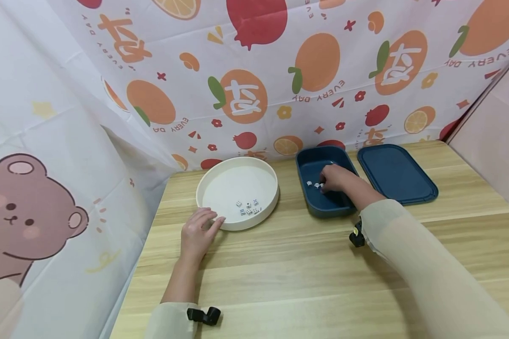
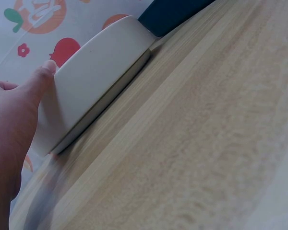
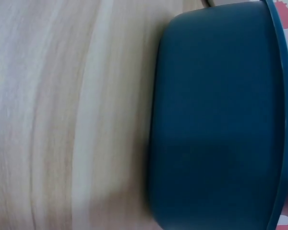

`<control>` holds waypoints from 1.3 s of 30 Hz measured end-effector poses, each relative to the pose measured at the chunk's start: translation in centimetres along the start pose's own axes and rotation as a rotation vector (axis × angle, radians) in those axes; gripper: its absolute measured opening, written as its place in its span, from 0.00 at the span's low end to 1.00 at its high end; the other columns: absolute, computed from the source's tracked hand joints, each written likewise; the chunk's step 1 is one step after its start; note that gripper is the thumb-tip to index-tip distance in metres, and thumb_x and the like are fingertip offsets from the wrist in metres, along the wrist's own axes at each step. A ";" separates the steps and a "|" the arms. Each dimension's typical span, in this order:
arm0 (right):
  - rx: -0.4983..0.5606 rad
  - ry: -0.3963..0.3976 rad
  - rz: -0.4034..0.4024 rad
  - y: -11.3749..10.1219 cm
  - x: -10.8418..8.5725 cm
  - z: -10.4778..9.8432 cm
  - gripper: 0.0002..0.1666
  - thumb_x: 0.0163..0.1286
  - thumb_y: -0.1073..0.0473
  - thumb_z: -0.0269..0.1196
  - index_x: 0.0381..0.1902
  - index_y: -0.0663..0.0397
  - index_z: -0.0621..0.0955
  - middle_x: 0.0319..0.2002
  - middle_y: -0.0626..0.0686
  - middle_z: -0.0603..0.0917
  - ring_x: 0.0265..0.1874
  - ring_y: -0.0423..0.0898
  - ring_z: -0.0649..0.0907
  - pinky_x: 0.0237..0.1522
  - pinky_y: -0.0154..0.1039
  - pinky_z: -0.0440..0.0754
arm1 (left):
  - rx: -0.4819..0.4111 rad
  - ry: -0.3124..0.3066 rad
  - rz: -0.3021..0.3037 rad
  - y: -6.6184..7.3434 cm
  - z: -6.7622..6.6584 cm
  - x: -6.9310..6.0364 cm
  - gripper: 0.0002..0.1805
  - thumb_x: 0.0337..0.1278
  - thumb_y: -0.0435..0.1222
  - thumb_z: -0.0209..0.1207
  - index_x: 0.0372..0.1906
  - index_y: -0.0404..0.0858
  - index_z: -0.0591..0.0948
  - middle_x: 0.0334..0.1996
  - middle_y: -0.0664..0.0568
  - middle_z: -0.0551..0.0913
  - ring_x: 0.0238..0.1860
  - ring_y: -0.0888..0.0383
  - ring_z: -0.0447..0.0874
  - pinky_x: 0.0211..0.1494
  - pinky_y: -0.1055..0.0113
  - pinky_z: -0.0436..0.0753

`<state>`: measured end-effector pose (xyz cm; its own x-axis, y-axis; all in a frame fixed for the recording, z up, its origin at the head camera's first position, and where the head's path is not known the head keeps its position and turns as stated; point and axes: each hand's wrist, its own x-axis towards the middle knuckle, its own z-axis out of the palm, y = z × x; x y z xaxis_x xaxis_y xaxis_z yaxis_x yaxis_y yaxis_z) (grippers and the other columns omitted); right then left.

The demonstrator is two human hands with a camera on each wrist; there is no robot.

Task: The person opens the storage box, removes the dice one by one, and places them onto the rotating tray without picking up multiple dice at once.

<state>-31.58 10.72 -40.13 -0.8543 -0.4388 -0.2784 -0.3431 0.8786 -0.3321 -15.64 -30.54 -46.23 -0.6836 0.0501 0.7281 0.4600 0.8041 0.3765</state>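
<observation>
My left hand (image 1: 198, 233) holds the near left rim of a round white tray (image 1: 237, 168). In the left wrist view, its thumb (image 2: 44, 76) lies against the tray's outer wall. Several white dice (image 1: 249, 205) lie inside, toward the near right side. My right hand (image 1: 337, 179) reaches down into a dark blue rectangular box (image 1: 327, 212) with its fingers bent. Small white dice (image 1: 309, 183) sit in the box just left of those fingertips, one right against them. Whether the fingers grip a die is hidden. The right wrist view shows mostly the box's outer wall (image 3: 221, 115).
A dark blue lid (image 1: 396, 172) lies flat on the wooden table (image 1: 275, 282), right of the box. Behind the containers hangs a fruit-printed cloth (image 1: 271, 61). A white curtain with a bear (image 1: 31, 207) borders the left side.
</observation>
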 end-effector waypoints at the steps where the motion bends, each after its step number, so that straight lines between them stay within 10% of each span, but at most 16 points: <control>1: -0.006 0.003 0.002 0.0 0.0 0.0 0.17 0.63 0.56 0.70 0.47 0.60 0.84 0.44 0.57 0.85 0.41 0.50 0.81 0.52 0.49 0.84 | -0.004 0.000 -0.001 0.0 0.0 0.0 0.13 0.42 0.37 0.76 0.32 0.33 0.88 0.36 0.42 0.89 0.47 0.46 0.86 0.66 0.68 0.78; 12: -0.058 0.040 0.032 0.2 0.0 -0.4 0.12 0.68 0.53 0.66 0.40 0.55 0.87 0.37 0.54 0.86 0.35 0.49 0.81 0.45 0.45 0.85 | -0.001 -0.004 0.003 0.1 -0.1 0.1 0.14 0.42 0.38 0.76 0.32 0.32 0.88 0.36 0.43 0.89 0.47 0.45 0.86 0.68 0.65 0.77; 21: 0.090 0.329 0.006 -1.0 -0.1 -1.4 0.16 0.70 0.49 0.64 0.45 0.54 0.88 0.42 0.55 0.88 0.39 0.50 0.82 0.47 0.48 0.85 | 0.005 -0.003 -0.001 0.1 -0.1 0.2 0.14 0.42 0.38 0.76 0.32 0.33 0.88 0.36 0.44 0.89 0.47 0.46 0.86 0.66 0.71 0.76; 28: 0.101 0.462 -0.106 -5.2 -0.1 -1.2 0.17 0.69 0.48 0.64 0.48 0.52 0.87 0.47 0.53 0.88 0.46 0.50 0.84 0.52 0.48 0.85 | 0.008 -0.004 -0.004 0.1 -0.1 0.1 0.14 0.42 0.38 0.76 0.32 0.33 0.88 0.36 0.44 0.89 0.46 0.46 0.86 0.65 0.70 0.77; 39: 0.065 0.376 -0.280 -13.2 1.1 2.2 0.19 0.69 0.48 0.64 0.51 0.52 0.86 0.48 0.51 0.88 0.48 0.46 0.85 0.53 0.40 0.86 | 0.036 -0.044 -0.017 0.1 -0.1 0.0 0.15 0.45 0.40 0.75 0.34 0.33 0.88 0.38 0.43 0.89 0.49 0.46 0.86 0.71 0.74 0.71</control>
<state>-27.15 -1.76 -38.06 -0.8189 -0.5476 0.1719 -0.5652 0.7174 -0.4072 -15.52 -30.56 -46.13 -0.7155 0.0617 0.6959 0.4284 0.8255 0.3673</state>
